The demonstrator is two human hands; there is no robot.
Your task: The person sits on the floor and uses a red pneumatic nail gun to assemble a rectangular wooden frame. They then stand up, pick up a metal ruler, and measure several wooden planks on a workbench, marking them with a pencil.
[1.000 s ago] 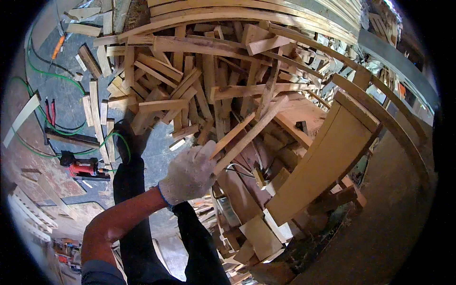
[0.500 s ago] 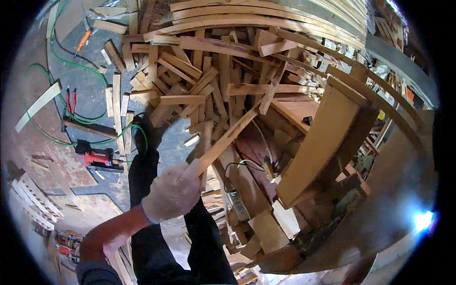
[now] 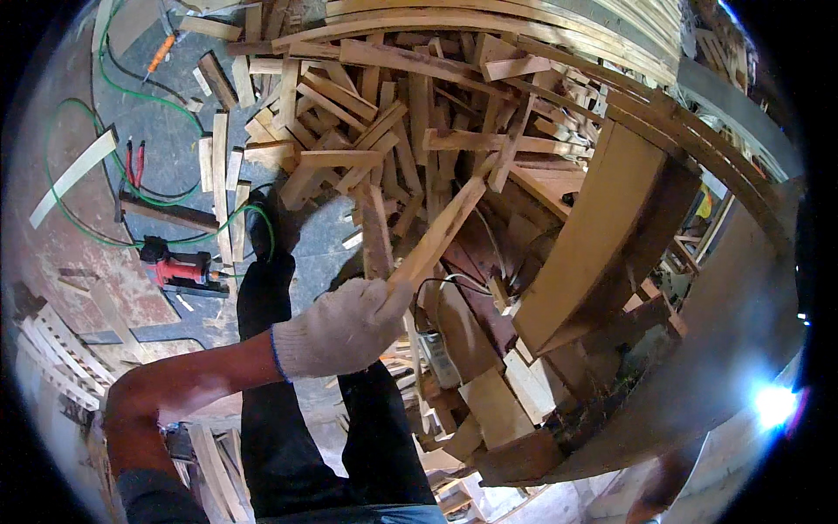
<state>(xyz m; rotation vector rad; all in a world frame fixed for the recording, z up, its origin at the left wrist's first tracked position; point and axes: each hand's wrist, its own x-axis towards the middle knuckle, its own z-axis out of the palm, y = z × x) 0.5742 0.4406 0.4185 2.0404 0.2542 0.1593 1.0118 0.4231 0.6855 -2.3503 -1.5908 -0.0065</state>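
Gripping wood strip (image 3: 443,225), left hand (image 3: 345,330); right hand unseen, cannot tell; offcuts (image 3: 342,159) litter grey floor (image 3: 316,272).

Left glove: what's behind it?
The dark right trouser leg shows below the left glove and disappears behind it. Whatever else lies directly behind is covered.

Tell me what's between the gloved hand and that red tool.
In the head view, the person's dark-trousered left leg, with grey floor beside it, lies between the gloved left hand and the red tool.
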